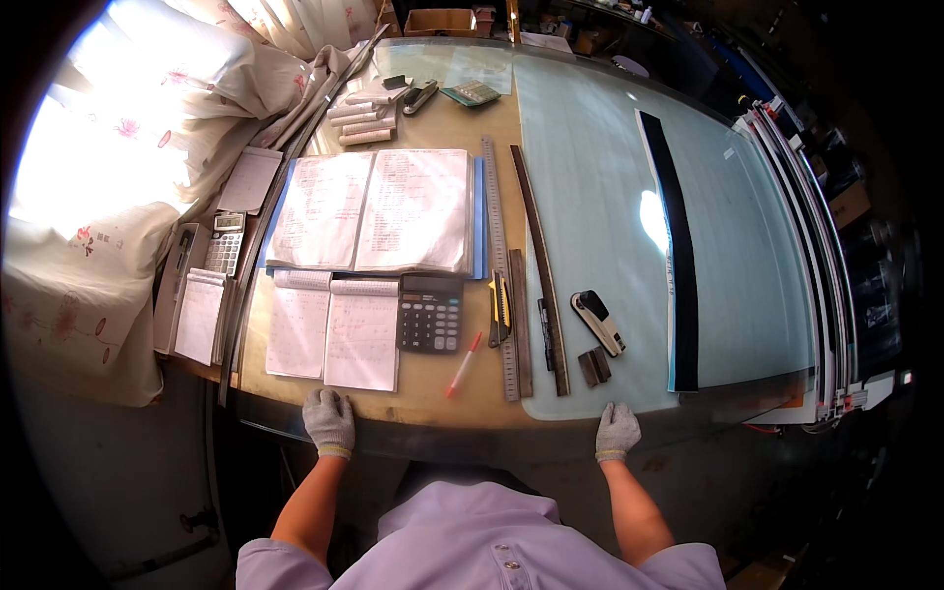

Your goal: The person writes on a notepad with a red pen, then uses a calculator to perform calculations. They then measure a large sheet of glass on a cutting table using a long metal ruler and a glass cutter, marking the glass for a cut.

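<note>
My left hand (328, 421), in a pale knitted glove, rests with curled fingers on the table's front edge. Just beyond it lie two small notepads (361, 339) with handwriting. My right hand (619, 431), gloved alike, rests at the same edge farther right, its fingers curled in too. Neither hand shows anything held. Nearest the right hand are a small dark metal block (594, 368) and a stapler (597, 323). Between the hands lie a black calculator (431, 314), a red-tipped pen (463, 366), a yellow-and-black utility knife (500, 307) and a steel ruler (499, 216).
An open ledger (413, 210) on a blue folder lies beyond the notepads. Dark strips (539, 265) and a black marker (546, 329) lie mid-table. A long black band (673, 256) crosses the glass (580, 177). Curtains (118, 197) hang at left; long rails (801, 236) line the right.
</note>
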Motion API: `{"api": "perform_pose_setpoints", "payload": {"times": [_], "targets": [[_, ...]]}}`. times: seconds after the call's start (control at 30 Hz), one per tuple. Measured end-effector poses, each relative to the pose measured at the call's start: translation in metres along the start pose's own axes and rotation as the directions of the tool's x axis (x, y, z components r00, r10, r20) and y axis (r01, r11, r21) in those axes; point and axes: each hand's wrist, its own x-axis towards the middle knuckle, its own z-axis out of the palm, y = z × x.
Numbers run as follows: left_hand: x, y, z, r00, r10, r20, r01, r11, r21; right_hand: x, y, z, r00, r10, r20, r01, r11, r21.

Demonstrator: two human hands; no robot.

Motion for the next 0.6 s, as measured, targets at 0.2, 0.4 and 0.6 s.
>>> {"api": "perform_pose_setpoints", "payload": {"times": [0.2, 0.4, 0.6], "targets": [[0.0006, 0.0005, -0.0013, 1.0, 0.003, 0.012, -0.003, 1.0, -0.001, 0.0, -0.0004, -0.0006, 1.0, 0.004, 0.015, -0.004, 1.0, -0.017], [0.0006, 0.0001, -0.0005, 1.0, 0.009, 0.002, -0.009, 1.0, 0.004, -0.0008, 0.0031, 0.0033, 1.0, -0.004, -0.013, 0.003, 1.0, -0.017], [-0.0006, -0.0007, 0.0004, 1.0, 0.008, -0.008, -0.008, 1.0, 0.013, -0.001, 0.0027, 0.0052, 0.999, -0.013, -0.035, 0.012, 1.0, -0.022]]}}
